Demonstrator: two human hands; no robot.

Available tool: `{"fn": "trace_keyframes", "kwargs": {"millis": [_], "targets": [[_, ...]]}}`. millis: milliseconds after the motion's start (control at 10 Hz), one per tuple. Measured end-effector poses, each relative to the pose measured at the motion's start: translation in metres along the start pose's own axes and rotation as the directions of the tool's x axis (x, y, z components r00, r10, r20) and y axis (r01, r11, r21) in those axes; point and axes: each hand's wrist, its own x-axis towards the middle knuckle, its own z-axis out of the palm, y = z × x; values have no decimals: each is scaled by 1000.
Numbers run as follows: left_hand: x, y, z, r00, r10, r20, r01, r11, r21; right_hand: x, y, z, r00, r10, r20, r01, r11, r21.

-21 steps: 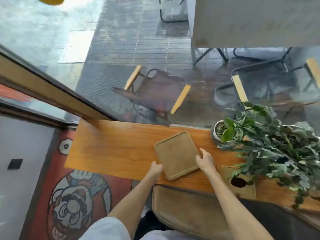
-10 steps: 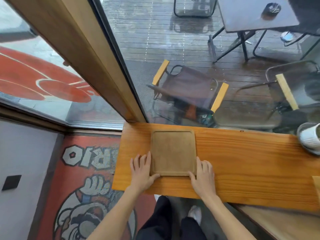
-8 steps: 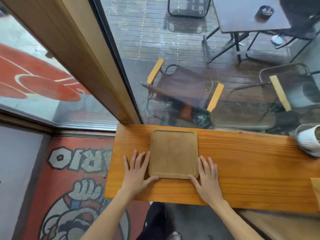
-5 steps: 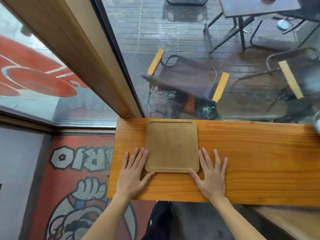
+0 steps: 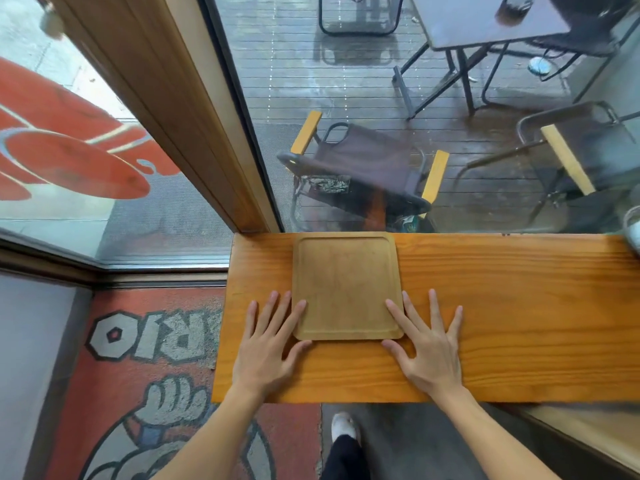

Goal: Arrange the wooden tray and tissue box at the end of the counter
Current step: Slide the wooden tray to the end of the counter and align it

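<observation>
- The wooden counter [image 5: 502, 323] is stretching across the lower half of the view, its orange-brown grain running from nine to three o'clock, and its end is lying at nine o'clock, just under the window frame [image 5: 180, 109].
- The window glass [image 5: 346, 81] is filling the twelve o'clock half of the view; through it a folding chair [image 5: 363, 168] with pale armrests is sitting on dark decking, and a second chair [image 5: 571, 157] is standing at two o'clock.
- The wooden tray [image 5: 346, 285] is lying flat on the counter close to its nine o'clock end, with its far edge touching or almost touching the sill at twelve o'clock. It is a duller, paler brown than the counter, nearly square, with rounded corners and a low raised rim around a shallow sunken floor.
- The tray is holding nothing; only faint scuffs are showing on its floor.
- The left hand [image 5: 266, 344] is resting flat and spread on the counter at the tray's seven o'clock corner, gripping nothing, forefinger lying over the rim and thumb lying along the near edge.
- The right hand [image 5: 426, 344] is mirroring it at the five o'clock corner, spread flat and clasping nothing, forefinger over the rim.
- A white pot [image 5: 632, 230] is peeking in at three o'clock, cut off by the frame, so its contents are not showing.
- The tissue box is lying outside the view.
</observation>
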Motion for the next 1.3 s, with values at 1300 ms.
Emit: {"fn": "trace_keyframes", "kwargs": {"millis": [1300], "targets": [[1,1,0,999,-12,35,10,998,65,4,-1,-2,1000,25,14,-26,999,29]]}}
